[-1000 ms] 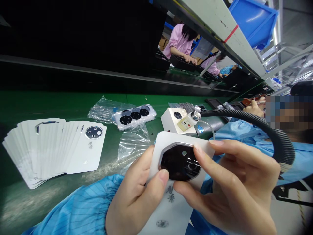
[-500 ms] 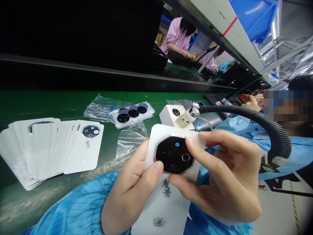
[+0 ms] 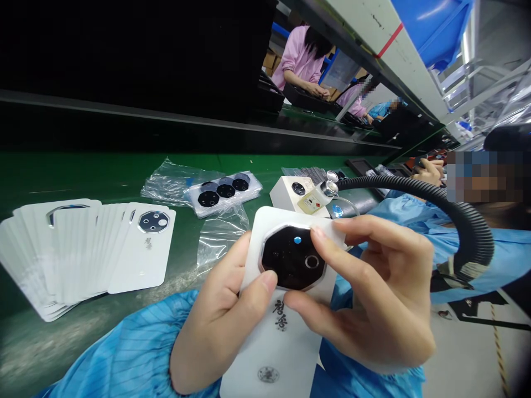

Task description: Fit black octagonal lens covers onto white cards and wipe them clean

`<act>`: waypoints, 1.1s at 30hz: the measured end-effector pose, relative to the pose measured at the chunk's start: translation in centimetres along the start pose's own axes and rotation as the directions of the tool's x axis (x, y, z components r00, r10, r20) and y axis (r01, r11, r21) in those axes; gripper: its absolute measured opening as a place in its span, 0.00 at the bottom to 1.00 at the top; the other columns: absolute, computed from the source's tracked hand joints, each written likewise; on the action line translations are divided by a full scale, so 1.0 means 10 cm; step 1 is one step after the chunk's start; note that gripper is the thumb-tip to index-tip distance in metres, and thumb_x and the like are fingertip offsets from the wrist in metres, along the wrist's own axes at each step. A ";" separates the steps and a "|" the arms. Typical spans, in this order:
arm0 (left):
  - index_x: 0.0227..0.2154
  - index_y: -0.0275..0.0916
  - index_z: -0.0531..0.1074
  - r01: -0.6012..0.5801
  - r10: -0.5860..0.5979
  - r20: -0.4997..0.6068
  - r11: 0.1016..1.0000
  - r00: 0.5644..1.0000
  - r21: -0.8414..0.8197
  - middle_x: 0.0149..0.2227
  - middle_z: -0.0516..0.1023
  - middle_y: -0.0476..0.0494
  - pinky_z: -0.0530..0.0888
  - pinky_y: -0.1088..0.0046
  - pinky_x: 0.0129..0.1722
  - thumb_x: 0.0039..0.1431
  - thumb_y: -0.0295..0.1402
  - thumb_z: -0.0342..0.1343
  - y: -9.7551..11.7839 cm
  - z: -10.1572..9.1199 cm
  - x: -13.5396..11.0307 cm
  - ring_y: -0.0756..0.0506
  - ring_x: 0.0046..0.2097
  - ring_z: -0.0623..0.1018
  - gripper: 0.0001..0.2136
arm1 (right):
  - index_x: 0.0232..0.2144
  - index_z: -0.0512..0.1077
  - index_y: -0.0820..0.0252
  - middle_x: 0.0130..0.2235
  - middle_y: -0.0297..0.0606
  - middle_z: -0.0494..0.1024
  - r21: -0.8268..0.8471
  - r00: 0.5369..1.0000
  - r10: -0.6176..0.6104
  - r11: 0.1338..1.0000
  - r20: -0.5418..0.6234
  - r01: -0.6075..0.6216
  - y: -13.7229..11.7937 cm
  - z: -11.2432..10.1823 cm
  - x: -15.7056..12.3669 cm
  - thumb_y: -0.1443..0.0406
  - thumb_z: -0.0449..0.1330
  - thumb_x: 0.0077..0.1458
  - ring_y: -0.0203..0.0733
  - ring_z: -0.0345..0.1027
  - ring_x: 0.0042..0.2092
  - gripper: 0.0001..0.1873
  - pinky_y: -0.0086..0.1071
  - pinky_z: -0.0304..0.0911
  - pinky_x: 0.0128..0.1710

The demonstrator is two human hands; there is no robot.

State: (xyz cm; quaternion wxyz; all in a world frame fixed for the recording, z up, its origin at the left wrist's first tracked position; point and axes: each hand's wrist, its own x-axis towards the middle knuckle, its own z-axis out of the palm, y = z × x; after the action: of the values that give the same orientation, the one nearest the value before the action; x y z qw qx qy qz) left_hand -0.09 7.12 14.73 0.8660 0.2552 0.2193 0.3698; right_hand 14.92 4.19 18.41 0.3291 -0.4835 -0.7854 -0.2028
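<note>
A white phone back cover point(image 3: 286, 337) is held upright in front of me by both hands. Its black octagonal camera plate point(image 3: 290, 257) has a small blue dot and a ring on it. My left hand point(image 3: 215, 326) grips the cover's left edge, thumb pressed on the plate's lower left rim. My right hand point(image 3: 373, 293) pinches the plate from the right, forefinger at its upper right edge and thumb under it.
A fanned stack of white back covers point(image 3: 83, 249) lies on the green belt point(image 3: 103, 177) at left. Behind are clear bags with black camera plates point(image 3: 222, 190), a white box point(image 3: 296, 193) and a black corrugated hose point(image 3: 448, 210). Other workers sit at right and far back.
The cover has shifted slightly up and left in my hands and tilted, so a blue dot and ring show on the plate. Both hands keep their hold.
</note>
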 end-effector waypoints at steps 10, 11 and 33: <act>0.54 0.43 0.63 0.002 0.006 -0.065 0.993 0.998 0.122 0.31 0.81 0.46 0.74 0.76 0.24 0.52 0.33 0.61 0.04 -0.05 0.05 0.46 0.26 0.79 0.26 | 0.49 0.68 0.63 0.45 0.45 0.65 0.212 0.996 0.052 0.977 -0.075 -0.035 0.10 0.10 -0.03 0.61 0.61 0.52 0.48 0.62 0.46 0.22 0.43 0.65 0.42; 0.53 0.43 0.64 0.011 -0.001 -0.076 0.992 0.997 0.128 0.30 0.81 0.46 0.74 0.76 0.23 0.51 0.33 0.62 0.05 -0.05 0.06 0.47 0.24 0.78 0.25 | 0.50 0.67 0.62 0.44 0.44 0.65 0.297 0.989 0.083 0.954 -0.124 -0.043 0.13 0.12 -0.03 0.62 0.60 0.52 0.46 0.63 0.44 0.23 0.42 0.65 0.41; 0.51 0.46 0.66 -0.033 0.083 -0.185 0.966 0.979 0.256 0.32 0.80 0.47 0.75 0.79 0.23 0.48 0.35 0.64 -0.03 -0.04 0.09 0.41 0.37 0.80 0.26 | 0.25 0.59 0.59 0.24 0.28 0.57 0.820 0.865 0.351 0.326 0.357 -0.471 0.21 0.33 -0.08 0.64 0.54 0.56 0.28 0.48 0.24 0.10 0.25 0.46 0.19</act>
State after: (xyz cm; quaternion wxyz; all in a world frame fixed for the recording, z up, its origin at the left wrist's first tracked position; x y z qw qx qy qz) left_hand 0.41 7.68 14.08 0.7898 0.3321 0.3403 0.3876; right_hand 15.98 6.77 15.56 0.5266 -0.4310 -0.6402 0.3565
